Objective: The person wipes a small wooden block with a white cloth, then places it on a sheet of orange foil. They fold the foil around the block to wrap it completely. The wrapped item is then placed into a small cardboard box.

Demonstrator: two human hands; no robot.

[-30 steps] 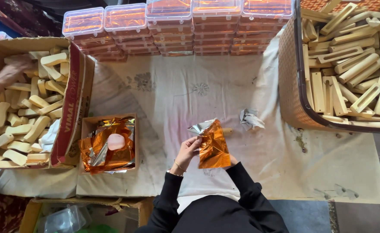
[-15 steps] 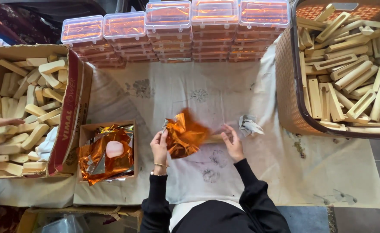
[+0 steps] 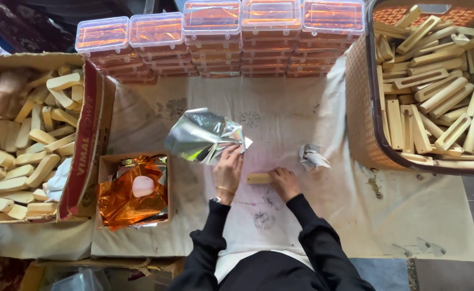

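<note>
A sheet of silver foil [image 3: 204,136] is lifted above the cloth, pinched along its lower edge by the fingers of the left hand [image 3: 228,171]. Just to its right, a small pale wooden block [image 3: 259,178] lies flat on the cloth, with the right hand [image 3: 285,182] resting on its far end, fingers curled down onto it. Both arms wear black sleeves.

A crumpled scrap of white paper [image 3: 312,157] lies near the right hand. To the left of the left hand sits a small open cardboard box [image 3: 105,168] holding crinkled orange foil sheets [image 3: 124,202] with a pale pink oval piece [image 3: 143,186] on top. Further left, a large cardboard carton [image 3: 89,134] with a red side panel is filled with rounded pale blocks; another person's hand [image 3: 8,85] reaches into it from the left edge. On the right, a brown woven plastic basket [image 3: 362,116] is heaped with longer pale wooden sticks.

Along the far edge stand stacked clear plastic boxes [image 3: 215,37] with orange-tinted contents. Everything rests on a stained cream cloth [image 3: 409,215] spread over a low surface.
</note>
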